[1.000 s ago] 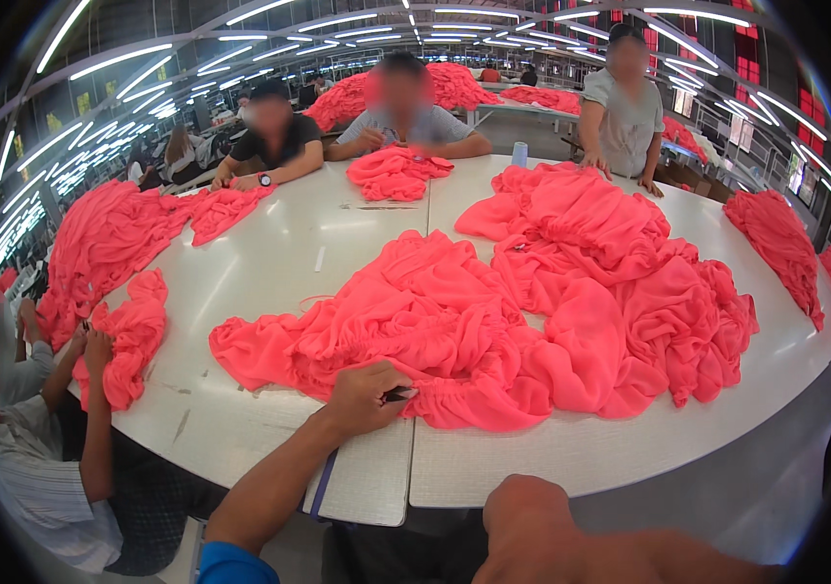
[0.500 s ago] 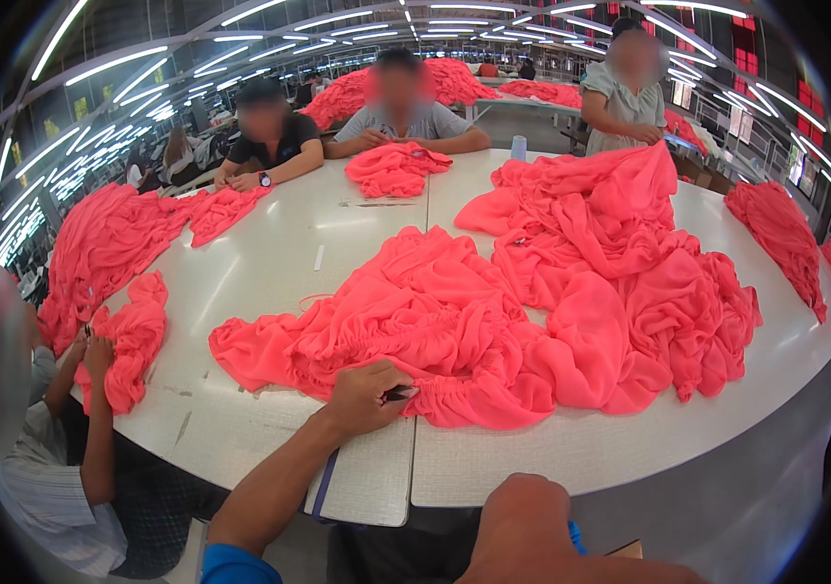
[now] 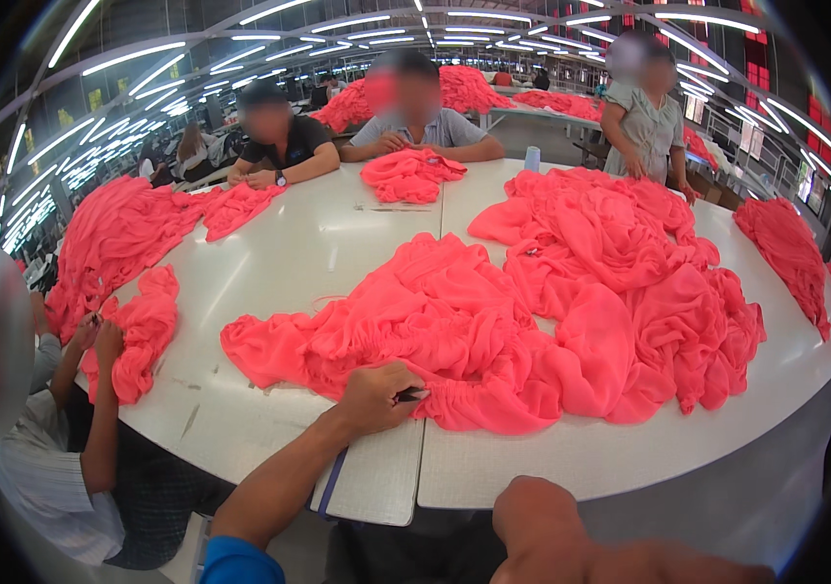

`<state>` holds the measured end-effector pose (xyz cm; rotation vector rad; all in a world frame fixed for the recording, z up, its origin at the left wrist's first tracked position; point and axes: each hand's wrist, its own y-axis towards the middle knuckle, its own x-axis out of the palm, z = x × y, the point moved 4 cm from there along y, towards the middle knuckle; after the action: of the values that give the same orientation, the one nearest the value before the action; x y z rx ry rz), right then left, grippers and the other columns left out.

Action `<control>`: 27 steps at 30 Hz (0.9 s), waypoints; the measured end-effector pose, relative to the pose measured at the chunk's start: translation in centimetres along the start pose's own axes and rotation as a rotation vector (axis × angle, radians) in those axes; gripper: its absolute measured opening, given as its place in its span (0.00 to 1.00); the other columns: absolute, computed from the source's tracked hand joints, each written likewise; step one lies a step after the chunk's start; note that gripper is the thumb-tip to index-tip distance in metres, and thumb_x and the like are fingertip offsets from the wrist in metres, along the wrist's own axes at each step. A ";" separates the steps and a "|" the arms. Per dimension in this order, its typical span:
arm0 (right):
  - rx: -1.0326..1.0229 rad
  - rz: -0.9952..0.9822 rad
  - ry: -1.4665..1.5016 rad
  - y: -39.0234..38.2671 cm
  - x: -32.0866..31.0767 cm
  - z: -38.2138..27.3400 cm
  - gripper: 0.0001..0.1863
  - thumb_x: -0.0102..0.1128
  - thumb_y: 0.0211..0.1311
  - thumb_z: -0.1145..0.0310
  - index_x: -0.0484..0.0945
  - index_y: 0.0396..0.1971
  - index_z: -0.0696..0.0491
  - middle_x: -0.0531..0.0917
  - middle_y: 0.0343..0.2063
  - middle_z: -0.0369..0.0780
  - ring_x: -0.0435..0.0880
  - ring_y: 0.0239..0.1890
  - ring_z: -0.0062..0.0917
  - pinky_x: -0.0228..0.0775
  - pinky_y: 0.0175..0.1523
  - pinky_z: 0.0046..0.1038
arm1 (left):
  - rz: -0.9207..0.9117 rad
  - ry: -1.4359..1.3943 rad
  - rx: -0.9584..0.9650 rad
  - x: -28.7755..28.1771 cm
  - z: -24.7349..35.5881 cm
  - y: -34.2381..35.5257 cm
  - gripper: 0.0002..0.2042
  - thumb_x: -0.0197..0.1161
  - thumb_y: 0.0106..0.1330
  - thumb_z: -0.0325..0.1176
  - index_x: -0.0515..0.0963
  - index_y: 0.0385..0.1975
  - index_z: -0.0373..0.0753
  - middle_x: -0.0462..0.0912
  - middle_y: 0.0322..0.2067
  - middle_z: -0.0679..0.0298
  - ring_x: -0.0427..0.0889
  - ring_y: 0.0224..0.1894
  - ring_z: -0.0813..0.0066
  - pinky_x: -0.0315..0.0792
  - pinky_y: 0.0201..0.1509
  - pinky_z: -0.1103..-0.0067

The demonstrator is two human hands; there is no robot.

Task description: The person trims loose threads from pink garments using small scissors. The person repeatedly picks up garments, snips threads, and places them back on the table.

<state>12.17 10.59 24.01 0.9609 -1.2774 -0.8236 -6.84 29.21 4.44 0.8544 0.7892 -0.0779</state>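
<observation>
My left hand (image 3: 376,398) is closed round what look like small dark thread snips (image 3: 411,395), whose pale tip points right. It rests at the near edge of a heaped coral-pink garment (image 3: 415,321), against a gathered, elastic-looking band. Sheer folds of the garment spread over the white table. Close to the camera at the lower edge, my bent right arm (image 3: 542,516) looms large. An elbow-like bend faces the table; the right hand itself does not show.
A larger coral pile (image 3: 610,234) adjoins at the right on the white table (image 3: 289,253). Co-workers sit at the left and far side, handling similar cloth (image 3: 147,336); one person (image 3: 644,117) stands far right. A pale cone (image 3: 532,159) stands at the far edge.
The view has shifted slightly. The standing person has lowered their hands, and the cloth lifted there now lies on the pile. My left hand keeps its grip beside the gathered band.
</observation>
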 end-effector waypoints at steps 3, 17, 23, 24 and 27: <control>-0.004 -0.002 0.000 -0.4 0.2 -0.2 0.47 0.51 0.55 0.32 0.73 0.48 0.70 0.81 0.45 0.51 0.82 0.48 0.37 0.73 0.54 0.34 | 0.015 -0.016 -0.003 0.1 0.2 0.0 0.06 0.73 0.55 0.26 0.81 0.28 0.38 0.78 0.24 0.64 0.77 0.23 0.73 0.69 0.24 0.78; -0.027 -0.004 -0.012 -0.6 0.4 -0.7 0.53 0.51 0.53 0.28 0.72 0.50 0.73 0.80 0.45 0.55 0.82 0.48 0.40 0.74 0.53 0.36 | -0.022 -0.015 -0.013 -0.2 0.3 0.2 0.06 0.72 0.55 0.27 0.81 0.30 0.40 0.80 0.26 0.64 0.80 0.23 0.70 0.73 0.24 0.77; -0.029 -0.010 0.005 -0.8 0.5 -0.3 0.55 0.51 0.52 0.27 0.71 0.51 0.74 0.80 0.46 0.56 0.82 0.48 0.42 0.74 0.53 0.36 | -0.013 0.009 0.004 -0.1 0.0 -0.1 0.06 0.72 0.55 0.27 0.81 0.30 0.40 0.80 0.26 0.64 0.80 0.23 0.70 0.73 0.24 0.77; -0.029 -0.013 0.005 -0.8 0.6 -0.3 0.56 0.51 0.52 0.26 0.71 0.51 0.74 0.80 0.46 0.57 0.82 0.48 0.42 0.75 0.53 0.36 | -0.022 0.011 -0.003 0.0 0.0 -0.1 0.06 0.72 0.55 0.27 0.81 0.30 0.40 0.80 0.26 0.64 0.80 0.23 0.70 0.73 0.24 0.77; -0.025 -0.013 0.008 -0.7 0.8 -0.1 0.57 0.51 0.51 0.25 0.71 0.51 0.75 0.80 0.46 0.57 0.82 0.48 0.43 0.75 0.53 0.36 | -0.027 0.005 0.001 -0.2 0.1 0.2 0.06 0.72 0.55 0.27 0.81 0.30 0.40 0.80 0.26 0.64 0.80 0.23 0.70 0.72 0.24 0.77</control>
<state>12.43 9.60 23.66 0.9525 -1.2528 -0.8427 -6.82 29.21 4.73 0.8459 0.8056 -0.0998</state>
